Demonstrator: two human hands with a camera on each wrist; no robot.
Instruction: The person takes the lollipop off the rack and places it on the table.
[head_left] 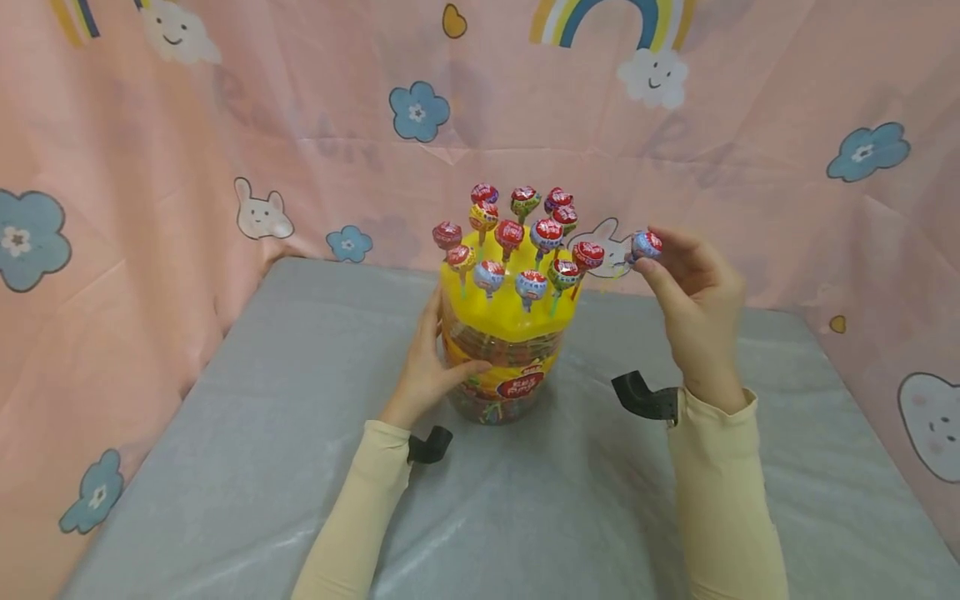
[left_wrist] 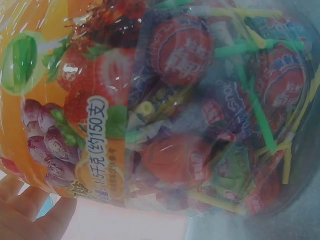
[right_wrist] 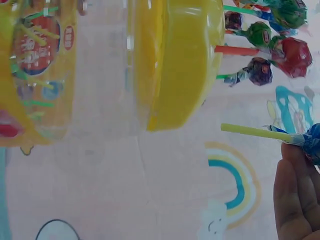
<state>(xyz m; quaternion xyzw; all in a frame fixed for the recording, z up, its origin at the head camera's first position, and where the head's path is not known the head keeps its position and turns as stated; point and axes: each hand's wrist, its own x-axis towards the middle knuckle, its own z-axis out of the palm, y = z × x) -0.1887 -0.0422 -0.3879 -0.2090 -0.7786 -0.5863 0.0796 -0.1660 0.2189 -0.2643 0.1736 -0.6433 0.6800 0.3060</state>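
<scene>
A clear plastic candy jar (head_left: pixel 498 408) with a yellow lid (head_left: pixel 487 312) stands upright on the grey table. Several wrapped lollipops (head_left: pixel 531 285) stick up out of the lid, and more lie inside the jar. My left hand (head_left: pixel 431 375) grips the jar's left side, thumb across the front and fingers round the back. To the right of the lid, apart from it, my right hand (head_left: pixel 701 308) pinches a blue lollipop (head_left: pixel 647 245) between thumb and fingers. In the right wrist view its pale yellow stick (right_wrist: pixel 255 131) points toward the jar.
Grey cloth covers the table (head_left: pixel 247 467). Close behind and at both sides hangs a pink curtain (head_left: pixel 337 92) printed with rainbows, clouds and flowers. A black wrist mount sits on each sleeve (head_left: pixel 723 500).
</scene>
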